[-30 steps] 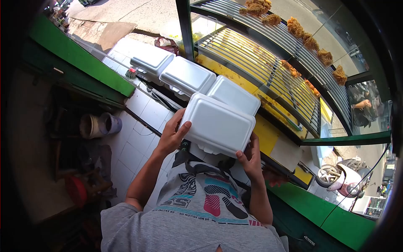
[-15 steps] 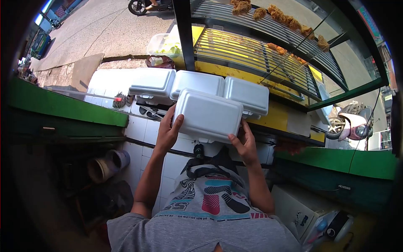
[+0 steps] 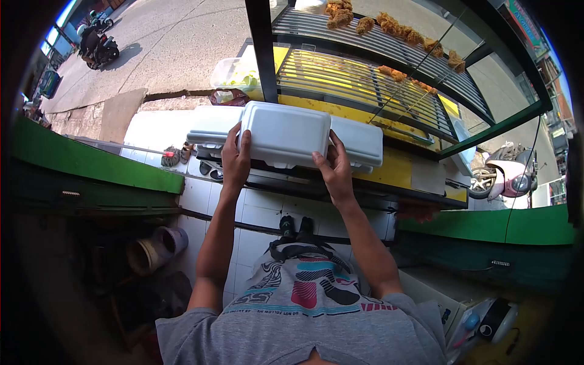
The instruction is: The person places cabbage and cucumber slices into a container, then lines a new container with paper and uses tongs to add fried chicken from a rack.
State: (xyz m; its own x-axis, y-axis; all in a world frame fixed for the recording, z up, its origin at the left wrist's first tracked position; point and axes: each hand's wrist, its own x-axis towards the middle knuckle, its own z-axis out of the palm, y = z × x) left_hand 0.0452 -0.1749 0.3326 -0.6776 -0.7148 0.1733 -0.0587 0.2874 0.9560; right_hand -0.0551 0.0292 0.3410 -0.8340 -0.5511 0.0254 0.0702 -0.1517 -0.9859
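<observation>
A closed white foam takeaway box (image 3: pixel 286 134) is held level between my two hands. My left hand (image 3: pixel 236 155) grips its left end, thumb up along the side. On the opposite end, my right hand (image 3: pixel 334 167) has its thumb at the front corner and its fingers around the side. Behind the held box, other white foam boxes stand in a row on the counter; one left box (image 3: pixel 213 125) and one right box (image 3: pixel 359 143) show, while the middle one is hidden by the box I hold.
Fried chicken pieces (image 3: pixel 401 29) lie on the upper rack of the glass display case, with a barred lower rack (image 3: pixel 340 73) beneath. A clear tub (image 3: pixel 234 74) of sliced greens stands left of the case post. Green counter walls (image 3: pixel 91 152) flank me; buckets (image 3: pixel 149 252) sit low left.
My hands have carried the box forward and slightly left, over the row of boxes, so it now covers the middle one. My arms are stretched further out.
</observation>
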